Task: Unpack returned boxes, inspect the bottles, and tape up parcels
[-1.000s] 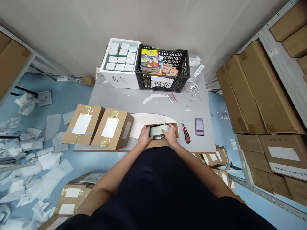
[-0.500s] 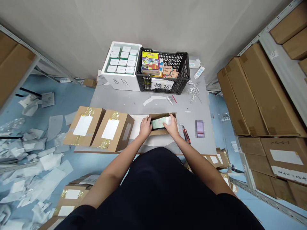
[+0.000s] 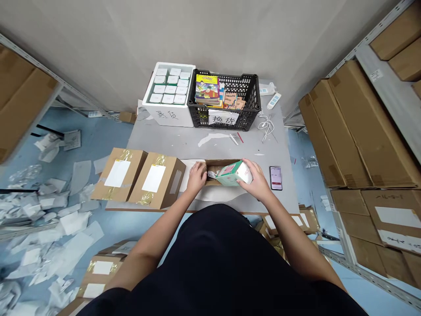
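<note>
Black plastic crate (image 3: 253, 101) of comic books (image 3: 207, 87), white foam box (image 3: 167, 116), two taped cardboard boxes (image 3: 158, 184), smartphone (image 3: 276, 177) on grey table (image 3: 184, 149)

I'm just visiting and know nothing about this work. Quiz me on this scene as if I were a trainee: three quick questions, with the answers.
1. Which hand holds the mint-green and white box at the open cardboard carton?
2. True or false: the smartphone lies on the grey table, to the right of the carton.
3. What does the black plastic crate hold?
A) Glass bottles
B) Colourful books
C) Shoes

Key:
1. The right hand
2. True
3. B
</note>
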`<state>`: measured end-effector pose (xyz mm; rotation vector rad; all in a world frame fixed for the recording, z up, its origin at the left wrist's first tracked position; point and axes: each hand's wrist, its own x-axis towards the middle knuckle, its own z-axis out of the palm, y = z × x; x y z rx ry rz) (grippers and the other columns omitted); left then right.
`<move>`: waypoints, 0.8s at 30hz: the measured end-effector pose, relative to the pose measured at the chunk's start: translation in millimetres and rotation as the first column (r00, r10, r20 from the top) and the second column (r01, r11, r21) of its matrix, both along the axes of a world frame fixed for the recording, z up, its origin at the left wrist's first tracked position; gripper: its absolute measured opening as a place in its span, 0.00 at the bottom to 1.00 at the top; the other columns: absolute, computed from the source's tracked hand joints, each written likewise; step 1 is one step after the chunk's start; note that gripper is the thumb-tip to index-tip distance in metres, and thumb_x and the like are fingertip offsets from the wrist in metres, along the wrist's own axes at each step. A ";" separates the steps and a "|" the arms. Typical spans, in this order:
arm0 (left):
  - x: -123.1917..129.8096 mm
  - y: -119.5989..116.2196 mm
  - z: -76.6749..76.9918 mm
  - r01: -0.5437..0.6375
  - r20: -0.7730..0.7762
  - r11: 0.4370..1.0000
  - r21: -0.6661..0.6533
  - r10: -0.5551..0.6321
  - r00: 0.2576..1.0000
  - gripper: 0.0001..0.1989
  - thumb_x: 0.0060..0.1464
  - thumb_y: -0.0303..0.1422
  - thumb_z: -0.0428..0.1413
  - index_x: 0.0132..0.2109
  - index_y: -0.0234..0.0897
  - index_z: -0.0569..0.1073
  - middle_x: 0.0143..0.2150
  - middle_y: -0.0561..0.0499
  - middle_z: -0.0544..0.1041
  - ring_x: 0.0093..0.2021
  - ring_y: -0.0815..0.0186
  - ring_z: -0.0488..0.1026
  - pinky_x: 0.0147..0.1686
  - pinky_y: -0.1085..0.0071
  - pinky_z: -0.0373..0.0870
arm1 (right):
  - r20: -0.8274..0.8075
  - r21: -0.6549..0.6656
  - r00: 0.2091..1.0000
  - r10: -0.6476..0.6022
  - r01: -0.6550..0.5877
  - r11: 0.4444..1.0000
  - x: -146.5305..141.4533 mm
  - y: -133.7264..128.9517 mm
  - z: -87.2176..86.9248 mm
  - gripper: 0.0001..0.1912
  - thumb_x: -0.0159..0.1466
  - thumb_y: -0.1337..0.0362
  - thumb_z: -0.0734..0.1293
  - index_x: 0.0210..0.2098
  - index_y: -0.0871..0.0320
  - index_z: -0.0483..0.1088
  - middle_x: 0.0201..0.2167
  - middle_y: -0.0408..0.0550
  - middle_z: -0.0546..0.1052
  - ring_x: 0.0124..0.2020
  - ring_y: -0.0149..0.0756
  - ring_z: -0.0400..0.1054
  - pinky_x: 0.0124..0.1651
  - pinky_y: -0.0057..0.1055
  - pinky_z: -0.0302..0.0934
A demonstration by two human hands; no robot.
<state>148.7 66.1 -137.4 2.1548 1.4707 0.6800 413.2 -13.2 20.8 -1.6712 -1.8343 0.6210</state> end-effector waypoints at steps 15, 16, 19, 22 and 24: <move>-3.9 -89.5 87.4 0.484 0.291 0.829 -0.279 -0.408 0.866 0.45 0.44 0.40 0.66 0.67 0.42 0.56 0.66 0.43 0.63 0.65 0.52 0.62 0.63 0.56 0.60 | 0.072 -0.152 0.774 0.629 -0.615 0.774 -39.8 -30.0 7.2 0.46 0.55 0.75 0.64 0.69 0.46 0.48 0.64 0.48 0.63 0.65 0.45 0.52 0.65 0.49 0.51; -3.8 -94.2 76.8 0.441 0.285 0.852 -0.282 -0.365 0.886 0.42 0.44 0.38 0.65 0.65 0.41 0.58 0.64 0.44 0.65 0.63 0.52 0.63 0.62 0.57 0.62 | 0.081 -0.170 0.765 0.639 -0.621 0.765 -44.2 -29.8 -3.3 0.47 0.55 0.76 0.64 0.70 0.46 0.48 0.65 0.48 0.63 0.66 0.46 0.50 0.65 0.49 0.50; -5.6 -107.7 42.9 0.270 0.243 0.915 -0.299 -0.201 0.949 0.38 0.45 0.33 0.63 0.62 0.39 0.60 0.60 0.43 0.68 0.60 0.52 0.66 0.58 0.57 0.65 | 0.144 -0.234 0.777 0.613 -0.575 0.784 -58.1 -31.1 -30.8 0.46 0.56 0.75 0.64 0.70 0.47 0.46 0.68 0.49 0.57 0.70 0.48 0.43 0.66 0.51 0.48; -10.3 -116.9 14.7 0.132 0.207 0.946 -0.295 -0.071 0.976 0.35 0.44 0.31 0.63 0.59 0.39 0.62 0.56 0.43 0.69 0.57 0.53 0.69 0.55 0.57 0.68 | 0.166 -0.266 0.832 0.529 -0.479 0.837 -73.8 -36.3 -53.1 0.44 0.59 0.68 0.65 0.71 0.49 0.44 0.72 0.52 0.47 0.71 0.50 0.38 0.66 0.50 0.48; -13.7 -120.5 0.7 0.081 0.189 0.962 -0.260 -0.032 0.982 0.33 0.44 0.30 0.62 0.58 0.38 0.62 0.55 0.43 0.69 0.57 0.53 0.68 0.55 0.57 0.68 | 0.128 -0.257 0.892 0.434 -0.392 0.883 -85.2 -41.5 -67.3 0.42 0.61 0.62 0.65 0.71 0.51 0.43 0.71 0.54 0.46 0.71 0.49 0.41 0.66 0.48 0.50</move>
